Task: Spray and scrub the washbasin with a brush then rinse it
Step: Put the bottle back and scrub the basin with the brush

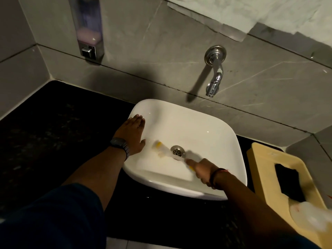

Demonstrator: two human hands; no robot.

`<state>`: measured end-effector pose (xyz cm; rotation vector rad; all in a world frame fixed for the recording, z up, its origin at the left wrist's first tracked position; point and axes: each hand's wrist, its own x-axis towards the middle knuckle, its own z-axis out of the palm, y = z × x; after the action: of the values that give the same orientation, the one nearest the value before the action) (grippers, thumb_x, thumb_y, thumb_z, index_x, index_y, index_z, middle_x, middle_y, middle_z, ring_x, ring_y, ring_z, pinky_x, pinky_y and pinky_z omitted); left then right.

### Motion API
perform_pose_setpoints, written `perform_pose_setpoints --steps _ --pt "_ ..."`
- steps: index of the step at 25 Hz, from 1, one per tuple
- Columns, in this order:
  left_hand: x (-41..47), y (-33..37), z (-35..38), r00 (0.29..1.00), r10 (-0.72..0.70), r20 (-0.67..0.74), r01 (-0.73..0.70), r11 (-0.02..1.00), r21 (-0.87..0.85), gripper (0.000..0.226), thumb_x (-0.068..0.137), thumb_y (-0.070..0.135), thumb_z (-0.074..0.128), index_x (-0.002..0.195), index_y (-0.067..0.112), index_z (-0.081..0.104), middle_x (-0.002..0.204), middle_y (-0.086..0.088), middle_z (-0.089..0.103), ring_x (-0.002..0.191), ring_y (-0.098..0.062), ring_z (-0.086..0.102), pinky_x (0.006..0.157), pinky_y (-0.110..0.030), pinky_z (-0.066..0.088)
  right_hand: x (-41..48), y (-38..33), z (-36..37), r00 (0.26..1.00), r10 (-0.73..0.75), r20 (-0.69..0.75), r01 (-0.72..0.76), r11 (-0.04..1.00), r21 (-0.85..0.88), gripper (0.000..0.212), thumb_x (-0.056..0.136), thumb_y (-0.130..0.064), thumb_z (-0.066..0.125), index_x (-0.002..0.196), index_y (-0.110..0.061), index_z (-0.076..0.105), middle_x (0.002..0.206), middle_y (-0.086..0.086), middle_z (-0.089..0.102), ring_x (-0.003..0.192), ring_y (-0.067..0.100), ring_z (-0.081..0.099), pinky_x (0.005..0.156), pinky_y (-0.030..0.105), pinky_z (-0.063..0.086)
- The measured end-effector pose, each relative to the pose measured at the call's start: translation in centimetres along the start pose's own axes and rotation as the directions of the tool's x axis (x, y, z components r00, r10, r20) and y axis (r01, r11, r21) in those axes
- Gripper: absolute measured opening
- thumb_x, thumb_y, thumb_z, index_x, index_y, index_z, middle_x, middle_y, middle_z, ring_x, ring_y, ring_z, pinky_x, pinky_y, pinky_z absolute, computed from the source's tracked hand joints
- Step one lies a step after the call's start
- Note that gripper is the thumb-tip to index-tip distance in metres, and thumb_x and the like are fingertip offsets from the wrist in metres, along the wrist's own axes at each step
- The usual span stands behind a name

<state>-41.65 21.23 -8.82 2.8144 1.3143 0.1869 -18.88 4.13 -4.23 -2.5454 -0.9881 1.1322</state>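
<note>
A white square washbasin [206, 126] sits on a black counter, with a metal drain [177, 150] in its floor. My right hand [202, 170] is closed around the handle of a white and yellow brush [159, 147]. The brush is motion-blurred; its head lies on the basin floor left of the drain. My left hand [132, 134] rests flat on the basin's left rim, fingers spread, a dark watch on the wrist.
A chrome tap [213, 83] juts from the grey tiled wall above the basin, no water running. A soap dispenser [88, 27] hangs at upper left. At right stands a yellow tray [265, 162] holding a black pad [289, 182] and a blurred translucent bottle [310, 216].
</note>
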Motion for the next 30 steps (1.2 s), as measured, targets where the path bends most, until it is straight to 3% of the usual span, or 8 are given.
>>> perform_pose_setpoints --steps 5,9,11,14,19,21,24,30 --pt "0.0 -0.1 0.4 1.0 0.002 0.005 -0.002 1.0 0.013 0.079 0.086 0.043 0.045 0.145 0.005 0.009 0.157 -0.013 0.016 0.145 -0.026 0.009 0.118 -0.038 0.01 0.6 2.2 -3.1 0.953 0.115 -0.28 -0.149 0.983 -0.107 0.073 0.086 -0.067 0.046 0.13 -0.008 0.054 0.126 0.022 0.061 0.109 0.035 0.06 0.088 0.036 0.047" --pt "0.1 -0.4 0.6 1.0 0.005 0.022 -0.005 1.0 0.025 0.079 0.086 0.044 0.046 0.145 0.004 0.011 0.156 -0.014 0.018 0.145 -0.027 0.011 0.118 -0.039 0.012 -2.0 5.2 -7.3 0.951 0.307 -0.02 -0.305 0.95 0.068 0.065 0.091 -0.054 0.051 0.129 -0.002 0.057 0.092 0.016 0.069 0.065 0.025 0.052 0.061 0.029 0.038" --pt "0.1 -0.3 0.6 1.0 0.0 0.019 -0.001 0.999 0.039 0.079 0.085 0.045 0.046 0.145 0.005 0.012 0.156 -0.014 0.018 0.145 -0.027 0.012 0.117 -0.039 0.012 -3.9 4.3 -6.2 0.927 0.29 0.237 -0.289 0.957 -0.041 0.055 0.087 -0.06 0.051 0.095 -0.012 0.075 0.085 0.014 0.075 0.058 0.019 0.049 0.06 0.025 0.037" --pt "0.1 -0.2 0.7 1.0 0.003 0.013 -0.004 0.999 0.047 0.078 0.085 0.044 0.046 0.145 0.005 0.013 0.156 -0.014 0.02 0.144 -0.027 0.013 0.117 -0.038 0.013 -3.9 0.3 -2.4 0.89 0.246 0.383 -0.229 0.969 -0.091 0.062 0.079 -0.072 0.048 0.046 -0.019 0.042 0.03 -0.001 0.036 0.023 0.014 0.025 0.035 0.01 0.022" --pt "0.4 -0.4 0.9 1.0 0.004 0.004 -0.004 1.0 0.024 0.071 0.089 0.037 0.042 0.145 0.004 0.013 0.156 -0.014 0.019 0.145 -0.026 0.012 0.118 -0.037 0.01 0.9 -2.5 -0.8 0.99 0.037 -0.135 -0.039 0.999 -0.014 0.07 0.085 -0.065 0.05 0.124 -0.008 0.057 0.117 0.019 0.066 0.097 0.029 0.065 0.084 0.033 0.05" --pt "0.4 -0.4 0.9 1.0 0.0 0.006 0.0 1.0 0.012 0.071 0.089 0.036 0.042 0.145 0.004 0.012 0.156 -0.014 0.018 0.145 -0.025 0.011 0.118 -0.037 0.009 1.7 0.7 -3.6 0.959 0.152 -0.238 -0.146 0.988 0.042 0.079 0.086 -0.064 0.05 0.135 -0.001 0.048 0.107 0.021 0.065 0.09 0.031 0.064 0.078 0.033 0.052" --pt "0.4 -0.4 0.7 1.0 0.002 0.015 -0.002 1.0 0.008 0.072 0.089 0.037 0.043 0.145 0.004 0.011 0.156 -0.014 0.017 0.145 -0.026 0.01 0.118 -0.037 0.009 0.6 5.3 -8.9 0.937 0.327 -0.125 -0.318 0.944 0.082 0.061 0.087 -0.064 0.051 0.108 -0.008 0.062 0.053 0.009 0.051 0.037 0.022 0.042 0.042 0.022 0.029" --pt "0.2 -0.2 0.6 1.0 0.011 0.011 -0.011 1.0 0.018 0.072 0.088 0.037 0.043 0.144 0.004 0.013 0.156 -0.014 0.019 0.145 -0.026 0.012 0.118 -0.038 0.01 -2.7 1.9 -4.9 0.874 0.296 0.386 -0.242 0.953 -0.182 0.06 0.066 -0.077 0.05 0.044 -0.022 0.037 0.04 0.0 0.027 0.031 0.016 0.019 0.044 0.019 0.011"
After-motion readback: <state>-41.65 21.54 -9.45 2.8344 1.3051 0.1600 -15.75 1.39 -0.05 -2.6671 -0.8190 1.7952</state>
